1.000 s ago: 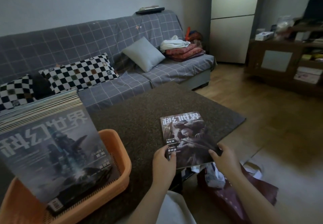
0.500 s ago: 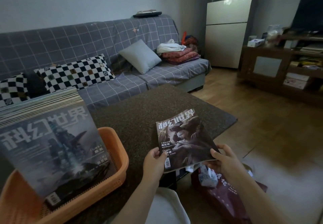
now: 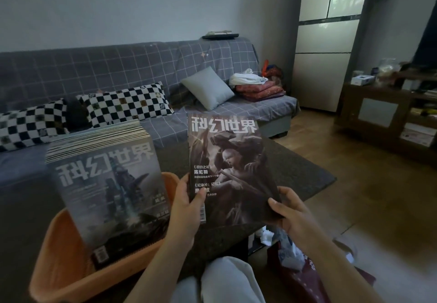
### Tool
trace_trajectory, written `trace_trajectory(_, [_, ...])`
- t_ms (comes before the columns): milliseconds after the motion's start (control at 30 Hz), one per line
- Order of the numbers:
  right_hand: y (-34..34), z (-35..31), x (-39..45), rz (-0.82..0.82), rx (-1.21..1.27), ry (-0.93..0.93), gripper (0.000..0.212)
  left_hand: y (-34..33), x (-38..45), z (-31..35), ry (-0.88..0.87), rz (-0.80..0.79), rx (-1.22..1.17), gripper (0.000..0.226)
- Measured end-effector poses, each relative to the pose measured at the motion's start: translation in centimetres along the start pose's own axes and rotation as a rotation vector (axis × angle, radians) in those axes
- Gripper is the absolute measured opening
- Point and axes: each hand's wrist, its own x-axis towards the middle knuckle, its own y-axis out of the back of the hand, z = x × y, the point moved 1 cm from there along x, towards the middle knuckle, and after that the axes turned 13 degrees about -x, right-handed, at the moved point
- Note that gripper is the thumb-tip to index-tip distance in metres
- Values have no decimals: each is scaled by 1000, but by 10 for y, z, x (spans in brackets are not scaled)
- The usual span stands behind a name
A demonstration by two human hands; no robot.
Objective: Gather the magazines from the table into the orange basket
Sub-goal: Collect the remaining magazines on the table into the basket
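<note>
Head view: your left hand [image 3: 189,204] and right hand [image 3: 292,215] each pinch a bottom corner of one magazine [image 3: 228,170], held upright above the dark surface [image 3: 305,175], just beside the magazine stack [image 3: 111,184] leaning in the orange basket [image 3: 68,272].

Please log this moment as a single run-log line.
phase: carrying | held: magazine, upright, clear of table | left hand: lower-left edge | right hand: lower-right corner | orange basket: magazine stack inside
</note>
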Motion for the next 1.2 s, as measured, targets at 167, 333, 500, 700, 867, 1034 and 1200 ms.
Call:
trace_trajectory(167, [-45,-8,13,-88,-153,37,47,42,-7,22,-97,74,-24,31])
trace_trajectory(333, [-100,-11,25,-201,-218,98,50,95,-17,39,-203,157,30,34])
trace_trajectory(500, [-145,-9,37,-255,-287,96,37,133,-28,55,-259,230,77,23])
trace_trajectory(700, [-189,1,50,-276,-446,124,32,180,-30,58,-249,297,98,31])
trace_trajectory(867, [-215,24,60,-266,-624,175,50,212,-26,48,-214,440,266,38])
trace_trajectory(1034, [-225,40,66,-94,-911,307,66,225,-24,41,-136,537,598,14])
trace_trajectory(1200, [-231,44,75,20,-1022,345,61,219,-19,46,-173,560,713,25])
